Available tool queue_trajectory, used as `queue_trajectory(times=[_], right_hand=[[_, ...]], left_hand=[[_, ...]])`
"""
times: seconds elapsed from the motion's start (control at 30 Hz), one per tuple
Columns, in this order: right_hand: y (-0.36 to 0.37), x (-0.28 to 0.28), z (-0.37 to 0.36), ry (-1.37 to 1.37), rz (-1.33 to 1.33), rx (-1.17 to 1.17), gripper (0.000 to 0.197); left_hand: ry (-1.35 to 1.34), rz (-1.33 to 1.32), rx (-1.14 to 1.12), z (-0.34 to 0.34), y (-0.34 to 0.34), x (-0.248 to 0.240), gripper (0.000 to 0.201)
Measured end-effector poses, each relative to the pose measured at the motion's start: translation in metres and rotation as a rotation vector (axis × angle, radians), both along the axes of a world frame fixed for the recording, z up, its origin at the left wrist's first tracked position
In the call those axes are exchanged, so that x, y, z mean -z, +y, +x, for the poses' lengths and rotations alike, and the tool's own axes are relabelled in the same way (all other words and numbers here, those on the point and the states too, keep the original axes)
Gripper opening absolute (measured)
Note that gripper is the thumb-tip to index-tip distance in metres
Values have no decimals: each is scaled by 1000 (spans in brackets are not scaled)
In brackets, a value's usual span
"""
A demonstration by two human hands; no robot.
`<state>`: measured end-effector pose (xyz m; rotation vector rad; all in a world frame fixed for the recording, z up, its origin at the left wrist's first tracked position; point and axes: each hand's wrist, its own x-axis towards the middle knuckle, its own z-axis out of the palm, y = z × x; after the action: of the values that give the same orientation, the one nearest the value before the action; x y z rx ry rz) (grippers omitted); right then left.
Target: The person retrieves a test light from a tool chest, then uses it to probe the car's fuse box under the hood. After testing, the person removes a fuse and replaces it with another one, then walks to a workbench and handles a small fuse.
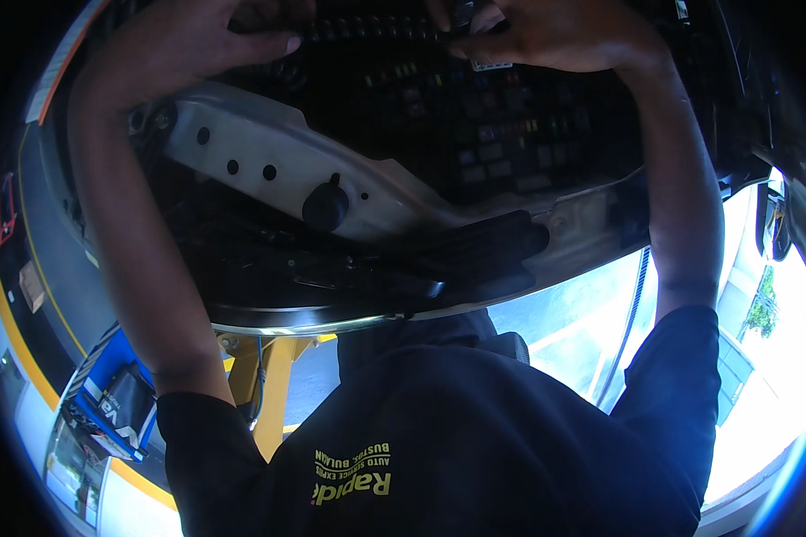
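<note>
At the top of the head view both of my hands reach into a car's engine bay. My left hand (264, 36) is partly cut off by the upper edge; its thumb stretches toward the middle, apart from the fingers, and nothing shows in it. My right hand (555, 36) is closed, thumb and fingers round a small shiny, pale thing (485, 18) whose kind I cannot make out. A small pale gridded piece (493, 64) shows just below the thumb. Between the hands runs a black corrugated tube (372, 30). Below the right hand sits a fuse box (501, 134) with rows of small fuses, in deep shade.
A pale metal beam with holes (242, 148) crosses under my hands, with a round black cap (325, 207) on it. Nearer my body curves the car's front edge (331, 316). A yellow stand (276, 394) and a blue cart (121, 398) stand at lower left.
</note>
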<state>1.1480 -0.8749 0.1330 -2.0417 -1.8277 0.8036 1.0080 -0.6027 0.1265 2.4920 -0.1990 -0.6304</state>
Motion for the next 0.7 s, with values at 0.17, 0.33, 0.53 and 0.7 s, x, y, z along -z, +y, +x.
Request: queue_trajectory(times=[0.17, 0.33, 0.53, 0.7], right_hand=[[-2, 2, 3, 1, -67, 13, 32], [-2, 8, 5, 42, -17, -21, 34], [0, 7, 4, 70, -78, -9, 34], [1, 8, 3, 52, -109, 22, 33]], left_hand=[[-33, 34, 11, 0, 1, 3, 36], [-25, 26, 13, 1, -14, -7, 37], [-102, 151, 22, -13, -23, -21, 37], [26, 64, -16, 0, -27, -18, 36]])
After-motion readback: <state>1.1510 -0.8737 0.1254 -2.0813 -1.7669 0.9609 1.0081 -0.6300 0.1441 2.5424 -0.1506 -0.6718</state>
